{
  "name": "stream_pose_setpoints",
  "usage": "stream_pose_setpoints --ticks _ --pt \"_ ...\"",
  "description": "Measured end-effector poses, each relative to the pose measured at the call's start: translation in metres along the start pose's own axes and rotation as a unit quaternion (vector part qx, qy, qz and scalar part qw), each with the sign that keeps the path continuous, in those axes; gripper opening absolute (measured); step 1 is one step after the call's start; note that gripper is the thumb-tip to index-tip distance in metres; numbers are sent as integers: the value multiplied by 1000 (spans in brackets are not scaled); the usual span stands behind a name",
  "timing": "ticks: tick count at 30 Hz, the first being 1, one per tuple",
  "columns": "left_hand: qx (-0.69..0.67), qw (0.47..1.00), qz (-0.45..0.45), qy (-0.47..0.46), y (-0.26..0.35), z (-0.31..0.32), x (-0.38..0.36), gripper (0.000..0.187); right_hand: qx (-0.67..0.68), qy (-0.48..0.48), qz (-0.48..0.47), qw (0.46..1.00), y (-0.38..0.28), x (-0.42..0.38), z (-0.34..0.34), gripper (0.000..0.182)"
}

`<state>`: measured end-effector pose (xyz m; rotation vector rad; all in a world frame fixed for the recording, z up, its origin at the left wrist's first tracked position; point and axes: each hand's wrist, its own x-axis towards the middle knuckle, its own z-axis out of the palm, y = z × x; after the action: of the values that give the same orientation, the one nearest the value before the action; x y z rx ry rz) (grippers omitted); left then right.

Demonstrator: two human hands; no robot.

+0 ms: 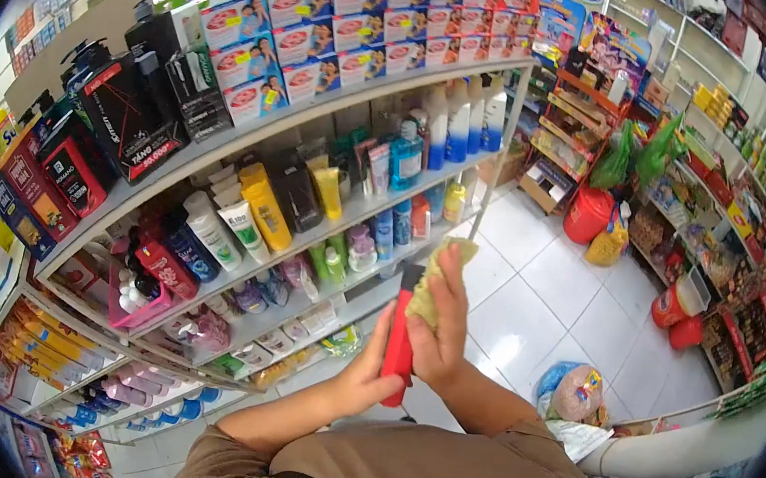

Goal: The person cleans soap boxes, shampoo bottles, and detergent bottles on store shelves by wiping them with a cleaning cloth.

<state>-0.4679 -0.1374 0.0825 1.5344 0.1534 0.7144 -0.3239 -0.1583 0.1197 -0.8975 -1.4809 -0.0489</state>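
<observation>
A red bottle with a black cap (398, 357) stands roughly upright in front of my chest. My left hand (363, 374) is closed round its lower part, thumb across the front. A yellowish-green cloth (424, 305) is in my right hand (441, 337), pressed between the palm side and the bottle's right side near the cap. Part of the cloth sticks out above my fingertips. Whatever label the bottle carries is turned away from view.
Left and ahead, a metal shelf (368, 202) holds bottles and tubes, with boxed soap (308, 43) on top. A pink basket (123, 310) sits on a shelf. Bags (577, 390) lie on the tiled floor (524, 315) at right, and a red bucket (585, 215) stands farther back.
</observation>
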Motion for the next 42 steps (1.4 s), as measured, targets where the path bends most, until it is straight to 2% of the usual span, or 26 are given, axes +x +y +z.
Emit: stream_pose_setpoints --ticks 1,2,3,6,7,10,11,14,15,18,19,20,22,23,26,29,32,33,34,35,36,37,40,42 --pt "2 1000 19 15 -4 3 3 92 20 0 32 999 -5 -11 1 46" --pt "6 999 38 31 -7 4 6 92 53 0 20 998 -5 -24 4 46" --pt "5 997 12 70 -9 3 6 96 76 -9 12 997 -11 -35 6 44" --pt "-61 997 36 11 4 13 7 100 72 -37 -31 996 -21 -44 -6 40" --pt "-101 995 -11 0 7 18 3 103 56 -44 -46 996 -22 -41 -15 39" --pt "11 996 -66 -57 0 33 -18 103 -14 -33 -66 997 -19 -27 -49 41" --pt "14 993 -76 -91 -6 33 -22 102 -57 -17 -43 997 -23 -22 -61 43" --pt "-69 980 -174 -70 2 43 -25 98 15 0 69 997 -19 -37 -76 45" --pt "-65 979 -190 -43 7 44 -25 92 19 31 59 998 -18 -38 -77 44" --pt "-27 976 -216 -13 2 35 -29 86 72 -50 137 987 -19 -51 -90 44" --pt "-35 972 -231 7 4 37 -33 82 71 -34 123 989 -15 -59 -88 36" --pt "-22 969 -246 -28 4 35 -35 82 102 -55 149 982 -12 -67 -89 35" --pt "8 958 -271 -93 4 29 -39 80 165 -95 196 962 -8 -79 -89 33" --pt "73 957 -258 -107 8 33 -41 77 191 -83 218 953 -8 -84 -86 26" --pt "134 942 -249 -180 5 25 -44 74 335 -98 356 867 -10 -91 -86 24" --pt "46 967 -229 -100 10 30 -48 71 517 26 361 776 -6 -95 -81 30" --pt "-30 989 -137 38 6 46 -44 65 587 161 335 720 -20 -87 -65 36" --pt "-34 988 -96 115 -8 48 -45 62 548 143 322 759 -23 -89 -60 43" --pt "22 982 -18 185 -16 61 -38 58 464 111 287 831 -25 -94 -53 38" --pt "-20 971 8 240 -19 70 -32 55 319 90 216 918 -26 -98 -46 39" --pt "-60 954 32 293 -19 74 -27 53 164 68 140 974 -27 -101 -39 42" --pt "-86 945 36 313 -13 77 -21 44 155 44 113 980 -29 -107 -34 46" --pt "-45 943 22 328 -21 54 -21 40 73 -31 52 995 -32 -119 -32 43" --pt "-34 958 7 283 -21 53 -22 41 104 -18 63 992 -31 -119 -35 48"
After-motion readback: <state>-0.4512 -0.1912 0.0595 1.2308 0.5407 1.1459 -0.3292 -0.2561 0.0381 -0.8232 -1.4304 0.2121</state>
